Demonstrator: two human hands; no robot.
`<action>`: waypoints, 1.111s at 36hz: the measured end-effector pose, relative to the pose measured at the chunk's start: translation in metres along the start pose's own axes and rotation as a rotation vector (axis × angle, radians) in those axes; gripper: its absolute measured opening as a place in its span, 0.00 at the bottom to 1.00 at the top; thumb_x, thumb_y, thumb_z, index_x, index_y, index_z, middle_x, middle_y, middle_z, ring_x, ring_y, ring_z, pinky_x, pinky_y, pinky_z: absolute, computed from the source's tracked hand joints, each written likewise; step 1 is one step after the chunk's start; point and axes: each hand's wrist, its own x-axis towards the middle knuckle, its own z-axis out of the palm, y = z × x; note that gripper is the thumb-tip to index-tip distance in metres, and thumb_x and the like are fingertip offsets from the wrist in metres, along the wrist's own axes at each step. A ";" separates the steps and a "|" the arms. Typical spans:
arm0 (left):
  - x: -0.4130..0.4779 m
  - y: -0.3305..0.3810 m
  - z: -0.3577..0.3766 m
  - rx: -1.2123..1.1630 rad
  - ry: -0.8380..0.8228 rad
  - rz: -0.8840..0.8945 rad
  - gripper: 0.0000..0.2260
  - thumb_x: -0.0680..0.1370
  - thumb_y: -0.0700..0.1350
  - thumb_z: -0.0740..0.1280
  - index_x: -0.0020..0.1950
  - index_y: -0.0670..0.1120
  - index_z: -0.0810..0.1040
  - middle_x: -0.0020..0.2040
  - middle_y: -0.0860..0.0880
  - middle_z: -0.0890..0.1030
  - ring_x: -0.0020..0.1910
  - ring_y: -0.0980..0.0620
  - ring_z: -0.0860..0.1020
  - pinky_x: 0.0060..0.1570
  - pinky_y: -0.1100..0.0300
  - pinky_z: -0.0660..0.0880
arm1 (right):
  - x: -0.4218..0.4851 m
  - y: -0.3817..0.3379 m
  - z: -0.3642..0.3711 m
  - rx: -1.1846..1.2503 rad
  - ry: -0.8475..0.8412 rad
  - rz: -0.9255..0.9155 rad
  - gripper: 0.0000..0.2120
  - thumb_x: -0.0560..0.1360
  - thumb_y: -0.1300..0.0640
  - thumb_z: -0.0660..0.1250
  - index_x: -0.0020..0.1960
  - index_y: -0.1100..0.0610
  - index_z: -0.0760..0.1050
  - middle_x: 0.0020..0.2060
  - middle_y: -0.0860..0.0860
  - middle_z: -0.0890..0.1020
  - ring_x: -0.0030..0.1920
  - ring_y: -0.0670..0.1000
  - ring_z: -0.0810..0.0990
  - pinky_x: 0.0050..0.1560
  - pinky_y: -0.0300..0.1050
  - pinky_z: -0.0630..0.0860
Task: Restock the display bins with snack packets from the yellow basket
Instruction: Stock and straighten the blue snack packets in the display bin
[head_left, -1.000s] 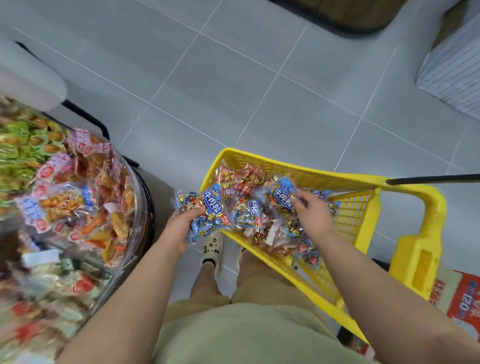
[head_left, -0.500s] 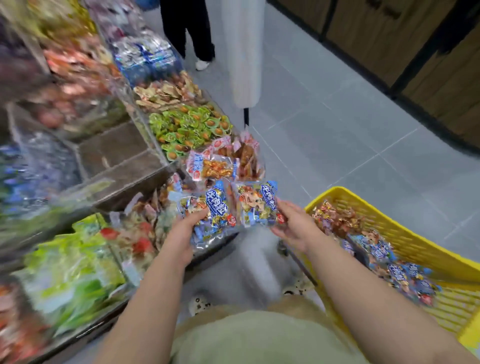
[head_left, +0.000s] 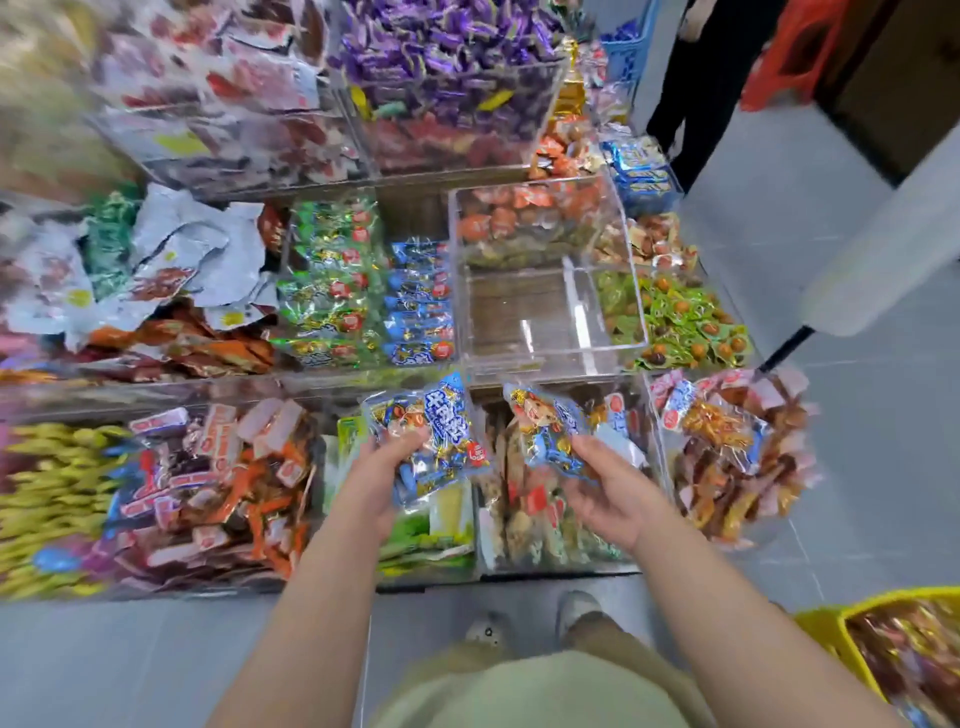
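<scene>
1. Over the front bins (head_left: 561, 567), at mid-frame: left hand (head_left: 376, 486) gripping a blue packet (head_left: 441, 441) by its lower left side, fingers curled onto the printed face.
2. Just to the right, not touching it: right hand (head_left: 615, 496), palm turned up, pinching a second packet (head_left: 548, 428) at its lower edge. Packet tilted, top corner towards the back.
3. Both packets in the air above the front bins' contents, just in front of a clear bin (head_left: 550, 368) with a wooden bottom showing through.
4. At the lower right corner: yellow basket (head_left: 883, 597), well apart from both hands, with more packets (head_left: 914, 665) inside, too blurred to read.
5. Right of the clear bin: green sweets (head_left: 680, 322). Left of it: rows of green and blue packs (head_left: 363, 296).
6. On the top tier: purple sweets (head_left: 441, 47) heaped in a clear box.
7. At the right end of the front row: a round heap of orange packs (head_left: 727, 452).
8. Beneath the arms: grey floor (head_left: 104, 665) and two shoes (head_left: 576, 613).
9. At the top right: another person's dark-trousered legs (head_left: 685, 104) beside the display.
</scene>
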 end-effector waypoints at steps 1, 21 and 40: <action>0.000 0.003 -0.007 -0.027 0.020 -0.005 0.17 0.74 0.42 0.71 0.61 0.42 0.72 0.48 0.46 0.79 0.45 0.50 0.78 0.49 0.56 0.75 | 0.005 -0.001 0.006 -0.014 0.003 0.007 0.18 0.62 0.59 0.73 0.51 0.55 0.74 0.45 0.53 0.81 0.38 0.55 0.81 0.24 0.37 0.75; 0.022 0.089 -0.037 -0.282 0.065 0.180 0.34 0.63 0.57 0.72 0.66 0.43 0.74 0.67 0.40 0.75 0.67 0.39 0.72 0.68 0.37 0.65 | 0.112 -0.115 0.183 -1.092 -0.010 -0.558 0.06 0.69 0.55 0.74 0.40 0.51 0.77 0.38 0.46 0.82 0.40 0.47 0.79 0.44 0.47 0.77; 0.145 0.224 -0.077 0.001 -0.111 0.212 0.28 0.58 0.58 0.77 0.56 0.52 0.78 0.51 0.62 0.80 0.63 0.54 0.71 0.67 0.49 0.65 | 0.240 -0.158 0.318 -2.225 0.177 -0.620 0.15 0.74 0.56 0.68 0.61 0.53 0.74 0.58 0.54 0.79 0.57 0.55 0.77 0.56 0.48 0.75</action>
